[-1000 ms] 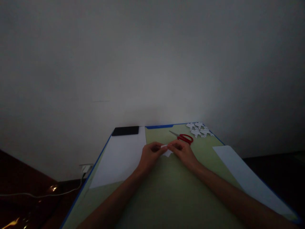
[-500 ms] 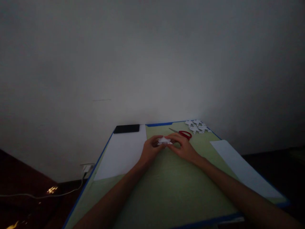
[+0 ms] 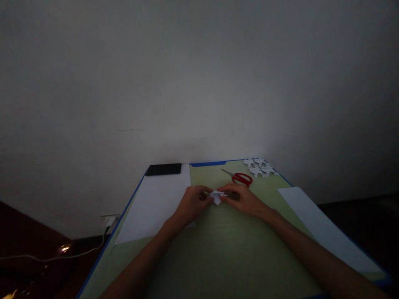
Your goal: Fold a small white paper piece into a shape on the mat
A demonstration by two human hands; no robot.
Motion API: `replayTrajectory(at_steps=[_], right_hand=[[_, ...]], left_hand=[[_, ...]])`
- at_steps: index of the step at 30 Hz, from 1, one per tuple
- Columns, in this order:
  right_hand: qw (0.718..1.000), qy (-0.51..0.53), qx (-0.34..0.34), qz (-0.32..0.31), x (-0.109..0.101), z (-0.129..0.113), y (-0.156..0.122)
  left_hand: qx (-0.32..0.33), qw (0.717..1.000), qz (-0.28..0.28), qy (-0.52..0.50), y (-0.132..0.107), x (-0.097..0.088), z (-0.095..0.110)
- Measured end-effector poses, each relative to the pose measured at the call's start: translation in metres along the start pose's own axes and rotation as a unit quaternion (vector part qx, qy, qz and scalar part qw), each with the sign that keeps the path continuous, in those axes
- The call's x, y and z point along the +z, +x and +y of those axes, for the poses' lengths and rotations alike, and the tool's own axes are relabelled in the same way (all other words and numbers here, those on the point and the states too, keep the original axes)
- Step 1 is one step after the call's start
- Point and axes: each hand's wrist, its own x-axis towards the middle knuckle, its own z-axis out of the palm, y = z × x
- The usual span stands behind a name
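Note:
A small white folded paper piece sits between my two hands, low over the green mat. My left hand pinches its left side, and my right hand pinches its right side with the fingertips. Red-handled scissors lie on the mat just beyond my right hand. A pile of several similar folded white paper pieces rests at the far right corner of the mat.
A white sheet lies on the left of the mat with a black phone-like slab at its far end. Another white sheet lies along the right edge. A white wall stands behind. A cable and plug sit at the left.
The paper piece and both hands have shifted slightly lower and nearer on the mat. The fingers have regripped the piece, which now points downward. The camera view has wobbled.

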Motion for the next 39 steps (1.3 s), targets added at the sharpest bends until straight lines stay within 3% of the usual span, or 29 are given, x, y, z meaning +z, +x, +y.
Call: replayTrajectory(at_steps=[5, 14, 20, 24, 28, 34, 39], right_hand=[[0.997, -0.067, -0.036, -0.007, -0.001, 0.002, -0.001], [0.996, -0.072, -0.047, 0.002, 0.001, -0.001, -0.001], [0.986, -0.15, -0.079, -0.01, -0.001, -0.006, 0.0], [0.979, -0.183, -0.093, -0.015, 0.0, -0.003, -0.001], [0.974, -0.202, -0.1, -0.017, 0.001, -0.005, -0.002], [0.977, -0.19, -0.097, -0.016, 0.0, -0.012, -0.003], [0.976, -0.193, -0.085, -0.058, -0.002, -0.016, -0.003]], left_hand=[[0.006, 0.999, -0.035, -0.002, -0.001, 0.0, -0.001], [0.002, 1.0, -0.026, -0.008, 0.0, -0.005, -0.001], [-0.012, 0.999, -0.025, 0.018, 0.0, -0.006, 0.003], [0.084, 0.992, -0.05, 0.08, -0.001, -0.005, 0.0], [0.192, 0.964, -0.077, 0.17, -0.003, -0.005, -0.004], [0.226, 0.939, -0.088, 0.243, -0.004, -0.006, -0.001], [0.233, 0.928, -0.103, 0.27, -0.004, -0.006, 0.004]])
